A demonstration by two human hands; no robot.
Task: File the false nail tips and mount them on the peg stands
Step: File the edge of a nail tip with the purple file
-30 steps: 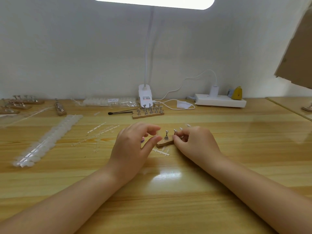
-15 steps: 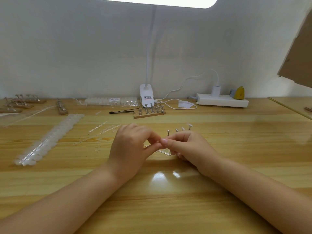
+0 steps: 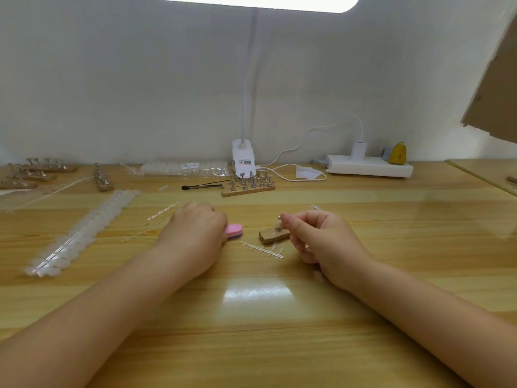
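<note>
Left hand [image 3: 195,233]: fingers curled over the pink file [image 3: 234,230] on the bench [image 3: 257,317].
Right hand [image 3: 321,242]: fingers pinched at a peg of the near peg stand [image 3: 274,235]; whether they hold a nail tip cannot be told.
Done: tip sprue [image 3: 263,249] stripped.
Left: full strips [image 3: 81,233]; far stand [image 3: 247,186] looks unfilled.

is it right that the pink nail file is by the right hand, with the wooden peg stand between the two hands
Not quite. The head view shows the pink nail file at the left hand, poking out from under its fingers, not by the right hand. The wooden peg stand does sit between the two hands.
</note>
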